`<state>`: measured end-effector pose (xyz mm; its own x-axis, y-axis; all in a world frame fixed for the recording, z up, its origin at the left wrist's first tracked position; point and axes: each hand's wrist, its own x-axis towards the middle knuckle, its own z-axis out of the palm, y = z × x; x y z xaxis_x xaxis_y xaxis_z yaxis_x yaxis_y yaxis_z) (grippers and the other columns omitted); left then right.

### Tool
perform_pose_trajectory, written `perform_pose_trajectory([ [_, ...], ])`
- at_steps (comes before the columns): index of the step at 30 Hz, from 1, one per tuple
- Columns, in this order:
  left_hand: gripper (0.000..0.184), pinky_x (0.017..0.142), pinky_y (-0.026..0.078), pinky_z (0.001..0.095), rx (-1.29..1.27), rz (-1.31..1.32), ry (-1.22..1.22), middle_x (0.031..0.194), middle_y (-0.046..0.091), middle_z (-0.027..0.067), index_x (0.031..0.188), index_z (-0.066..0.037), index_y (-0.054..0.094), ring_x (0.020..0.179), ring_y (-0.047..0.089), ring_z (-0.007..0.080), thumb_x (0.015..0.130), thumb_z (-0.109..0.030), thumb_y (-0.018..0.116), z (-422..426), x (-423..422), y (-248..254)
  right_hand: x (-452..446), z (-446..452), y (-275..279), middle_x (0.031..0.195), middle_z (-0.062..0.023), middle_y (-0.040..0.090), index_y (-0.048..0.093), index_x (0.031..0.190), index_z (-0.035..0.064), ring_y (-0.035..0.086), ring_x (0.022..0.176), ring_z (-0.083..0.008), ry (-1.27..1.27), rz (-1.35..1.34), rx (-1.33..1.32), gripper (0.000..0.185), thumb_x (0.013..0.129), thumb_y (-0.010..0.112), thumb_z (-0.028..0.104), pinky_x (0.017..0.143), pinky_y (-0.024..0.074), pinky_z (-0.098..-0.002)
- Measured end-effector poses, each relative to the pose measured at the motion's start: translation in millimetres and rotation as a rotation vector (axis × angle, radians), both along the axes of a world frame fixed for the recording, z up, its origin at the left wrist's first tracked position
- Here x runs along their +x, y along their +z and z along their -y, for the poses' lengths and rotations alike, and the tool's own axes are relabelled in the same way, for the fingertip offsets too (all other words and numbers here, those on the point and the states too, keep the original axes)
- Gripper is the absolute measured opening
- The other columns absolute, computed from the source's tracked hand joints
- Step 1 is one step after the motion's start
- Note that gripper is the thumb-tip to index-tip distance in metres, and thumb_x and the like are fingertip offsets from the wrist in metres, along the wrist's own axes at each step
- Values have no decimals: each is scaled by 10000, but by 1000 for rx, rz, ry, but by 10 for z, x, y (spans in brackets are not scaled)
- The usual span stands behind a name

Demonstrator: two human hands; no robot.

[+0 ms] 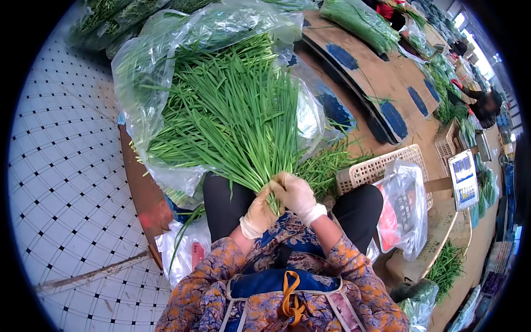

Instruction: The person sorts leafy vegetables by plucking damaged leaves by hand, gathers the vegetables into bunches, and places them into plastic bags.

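A spread bunch of garlic chives (pixel 243 122) fans out from my lap over a large open plastic bag (pixel 138 72). My left hand (pixel 260 214), in a pale thin glove, is closed round the cut ends of the bunch. Against it, my right hand (pixel 296 193), gloved too, has its fingers wrapped over the stems from the other side. The leaf tips point away from me and rest on more chives lying in the bag. Short stem ends show just below my fingers; the rest of the grip is hidden.
Loose green trimmings (pixel 326 171) lie right of my hands, beside a beige plastic crate (pixel 381 166). A clear bag of printed packaging (pixel 404 210) hangs near my right knee. Further right stand a digital scale (pixel 463 180) and a cardboard box (pixel 423 252). Another person (pixel 487 105) sits beyond.
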<state>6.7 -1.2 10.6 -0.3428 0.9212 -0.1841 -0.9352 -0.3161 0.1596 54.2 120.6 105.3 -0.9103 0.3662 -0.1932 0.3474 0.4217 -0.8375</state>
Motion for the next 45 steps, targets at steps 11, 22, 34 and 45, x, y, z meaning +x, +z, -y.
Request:
perform_pose_trajectory([
  [11, 238, 701, 552, 280, -335, -42, 21, 963, 615, 137, 1099, 4, 514, 818, 626, 208, 922, -150, 476, -72, 65, 241, 185, -313, -158, 720, -40, 575, 485, 1060, -19, 541, 594, -132, -513, -364, -218, 272, 844, 593, 106, 553, 466, -243],
  [22, 252, 752, 538, 386, -427, -99, 116, 1079, 557, 95, 1169, -52, 445, 933, 586, 225, 941, -155, 416, -99, 99, -28, -401, -25, -284, 709, -176, 600, 533, 836, 33, 594, 696, -346, 150, 112, 451, 339, 828, 557, 371, 658, 464, -414],
  [34, 345, 745, 452, 309, 74, 82, 3, 1021, 587, 32, 1126, -109, 520, 944, 539, 170, 898, -364, 474, -33, -32, 303, -129, -53, 17, 836, -160, 622, 607, 951, 65, 601, 774, -324, -71, -257, 364, 202, 847, 538, 224, 684, 480, -402],
  [45, 235, 604, 461, 216, -218, -45, 3, 827, 630, 47, 998, -41, 583, 699, 585, 125, 913, -244, 500, -50, -5, 185, 342, 8, 74, 818, -98, 630, 568, 943, -20, 575, 651, -109, -13, -440, -291, 131, 860, 564, 81, 574, 464, -241],
])
